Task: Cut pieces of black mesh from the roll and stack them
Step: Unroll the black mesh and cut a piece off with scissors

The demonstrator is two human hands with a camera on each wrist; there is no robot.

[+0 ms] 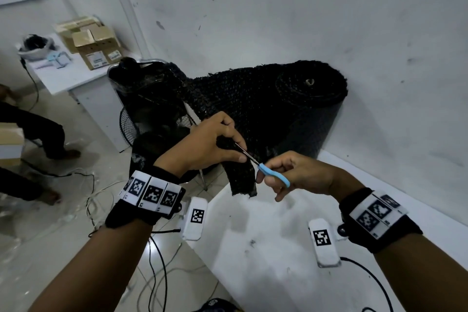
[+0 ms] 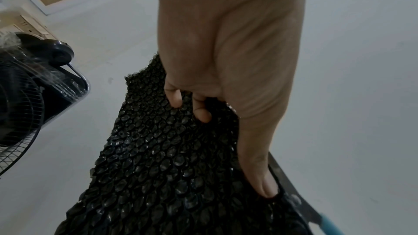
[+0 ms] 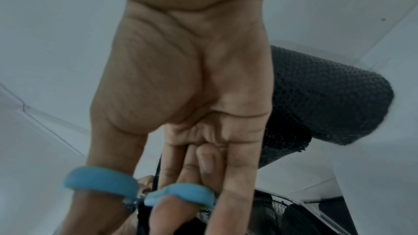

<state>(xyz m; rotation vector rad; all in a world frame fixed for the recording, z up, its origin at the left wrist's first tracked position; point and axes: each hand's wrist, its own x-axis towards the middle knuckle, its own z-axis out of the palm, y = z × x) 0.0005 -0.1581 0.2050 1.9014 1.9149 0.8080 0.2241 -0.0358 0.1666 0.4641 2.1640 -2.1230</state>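
Mesh roll (image 1: pixel 298 99), black, stands on the white table (image 1: pixel 266 248) against the white wall (image 1: pixel 278 7), its coiled end facing up and its loose sheet trailing toward me. I see my left hand (image 1: pixel 202 144) pinching a strip of mesh (image 1: pixel 241 177) between thumb and curled fingers; the strip hangs down from that grip, its lower edge free above the table. From the left wrist view, the fingers (image 2: pixel 201 112) curl into the mesh surface and the thumb lies along its edge.

My right hand (image 1: pixel 293 172) holds blue-handled scissors (image 1: pixel 268 171), thumb through one loop and a finger through the other, as the right wrist view confirms. The metal blades point up and left into the mesh just beside the left thumb. Whether the blades are apart or together, I cannot tell.

Black fan (image 1: pixel 152 119) stands on the floor left of the roll, partly draped by the mesh sheet. Cardboard boxes (image 1: pixel 93 43) sit on a second white table (image 1: pixel 65 76) at far left. Loose cables (image 1: pixel 96 200) lie on the tiled floor. Both wrists carry black bands with printed marker squares.
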